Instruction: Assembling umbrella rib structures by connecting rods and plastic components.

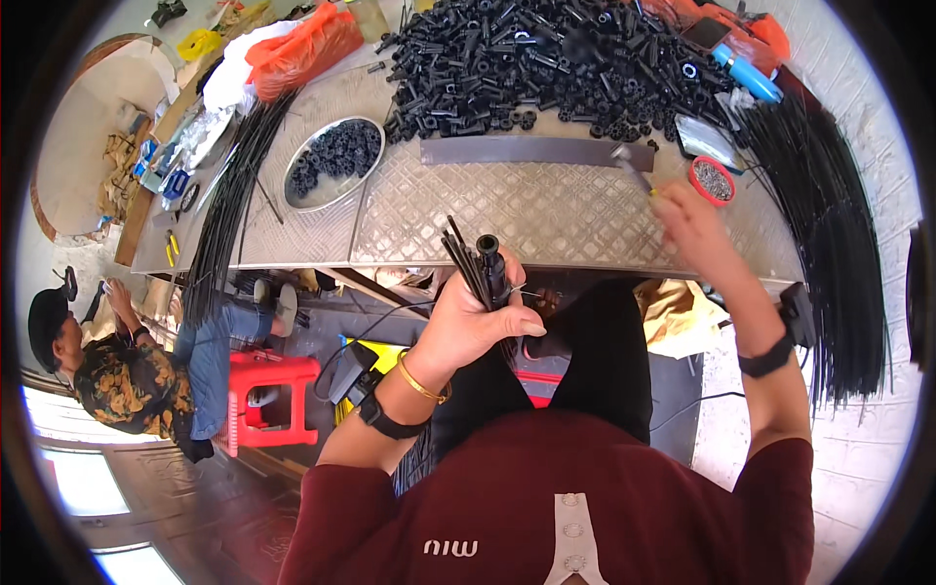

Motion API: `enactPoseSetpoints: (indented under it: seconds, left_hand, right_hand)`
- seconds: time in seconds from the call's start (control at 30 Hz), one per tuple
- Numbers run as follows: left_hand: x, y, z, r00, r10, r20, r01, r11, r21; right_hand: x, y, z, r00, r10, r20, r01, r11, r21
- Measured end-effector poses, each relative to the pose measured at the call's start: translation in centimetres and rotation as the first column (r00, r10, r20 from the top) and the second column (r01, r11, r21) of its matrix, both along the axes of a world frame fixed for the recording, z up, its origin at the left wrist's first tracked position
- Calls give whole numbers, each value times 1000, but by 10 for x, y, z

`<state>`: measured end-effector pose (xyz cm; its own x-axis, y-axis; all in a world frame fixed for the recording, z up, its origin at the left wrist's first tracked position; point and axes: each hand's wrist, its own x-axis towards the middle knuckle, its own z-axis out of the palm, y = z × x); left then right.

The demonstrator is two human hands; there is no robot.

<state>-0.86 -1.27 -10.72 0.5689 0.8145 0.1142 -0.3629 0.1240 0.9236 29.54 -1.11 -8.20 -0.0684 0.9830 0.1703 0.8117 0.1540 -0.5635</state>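
My left hand (485, 322) is closed round a black plastic tube (489, 258) and a bunch of thin black rods (460, 255), held upright just off the table's front edge. The tube's round open end points up, and a thin pale strand sticks out beside my fingers. Raised over the right part of the table, my right hand (690, 226) grips what looks like a small hammer (636, 174), its metal head pointing away from me. Close to that hand is a red dish (712, 181) of small metal pieces. The hammer's head overlaps a flat grey metal bar (526, 150) in view.
A large heap of black plastic parts (526, 58) covers the table's far side. An oval metal tray (292, 185) holds black pieces. Long black rods hang over both sides (829, 244). At the left, a person (127, 380) sits near a red stool (268, 400).
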Motion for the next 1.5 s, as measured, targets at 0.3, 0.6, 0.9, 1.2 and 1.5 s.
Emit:
enactPoseSetpoints:
  seconds: [0.3,0.6,0.9,1.2,1.5]
  left_hand:
    - [13,-1,2,997,-52,-64,49,997,-52]
    - [16,-5,7,983,-50,-178,43,998,-40]
    - [18,-2,4,972,-46,-230,71,993,99]
    - [19,1,3,971,-54,-235,91,985,147]
    - [25,-6,7,975,4,-224,21,994,112]
  right_hand:
    - [-48,-55,46,817,401,414,-493,858,143]
    - [-52,-50,41,761,264,593,-480,844,240]
    - [-50,-50,39,740,342,579,-523,834,175]
    - [-51,-48,33,785,328,525,-512,822,251]
    - [-49,-53,32,769,356,530,-494,857,142]
